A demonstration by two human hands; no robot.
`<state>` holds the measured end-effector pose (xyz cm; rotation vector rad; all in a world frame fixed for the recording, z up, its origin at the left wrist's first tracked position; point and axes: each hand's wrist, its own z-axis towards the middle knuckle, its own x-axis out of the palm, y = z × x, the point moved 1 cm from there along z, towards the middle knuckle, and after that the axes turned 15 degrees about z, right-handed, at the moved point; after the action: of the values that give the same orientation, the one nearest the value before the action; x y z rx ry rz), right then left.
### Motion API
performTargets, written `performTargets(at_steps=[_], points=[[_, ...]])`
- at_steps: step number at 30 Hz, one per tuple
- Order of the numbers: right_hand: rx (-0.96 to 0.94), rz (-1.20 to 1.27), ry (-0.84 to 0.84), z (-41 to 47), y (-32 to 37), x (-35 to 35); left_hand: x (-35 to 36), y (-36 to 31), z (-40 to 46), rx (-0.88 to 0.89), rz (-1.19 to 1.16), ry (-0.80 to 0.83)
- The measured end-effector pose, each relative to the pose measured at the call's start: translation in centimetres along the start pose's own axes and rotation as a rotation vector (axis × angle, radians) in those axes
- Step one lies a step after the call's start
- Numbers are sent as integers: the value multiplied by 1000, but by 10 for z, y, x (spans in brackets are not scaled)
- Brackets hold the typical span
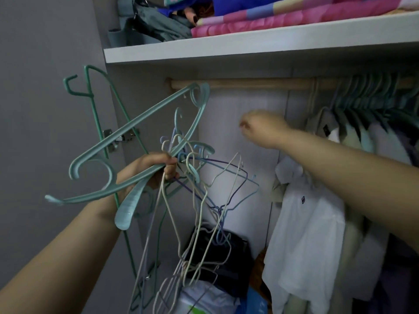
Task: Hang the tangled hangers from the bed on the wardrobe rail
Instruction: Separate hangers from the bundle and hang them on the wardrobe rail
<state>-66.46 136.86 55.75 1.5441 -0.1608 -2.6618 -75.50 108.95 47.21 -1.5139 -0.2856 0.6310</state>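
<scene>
Our left hand [149,171] gripped the tangled hangers [181,177] in a bunch below the wardrobe rail [249,83], presumably freeing our right hand [260,128], loosely curled and holding nothing, to pick one.

I see matt teal plastic hangers [136,141] tangled with thin coated wire hangers [204,200], smooth; pale bare wooden rail [244,83]; white smooth laminate shelf [249,45]; pink cloth quilt [283,19]; soft white cotton shirt [303,234]; shiny metal hinge [118,138].
</scene>
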Motion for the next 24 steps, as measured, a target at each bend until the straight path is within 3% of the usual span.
performTargets(at_steps=[4,6,8,14,24], points=[[130,443,601,-42,68,56,8,2,-13,62,32,7],[237,573,750,-61,83,76,9,4,-22,93,56,-5],[256,653,733,-78,95,100,7,7,-32,113,69,-30],[402,1041,348,-104,115,122,-3,27,-60,21,95,-120],[176,1043,292,-137,122,110,13,24,-85,49,-16,-25]])
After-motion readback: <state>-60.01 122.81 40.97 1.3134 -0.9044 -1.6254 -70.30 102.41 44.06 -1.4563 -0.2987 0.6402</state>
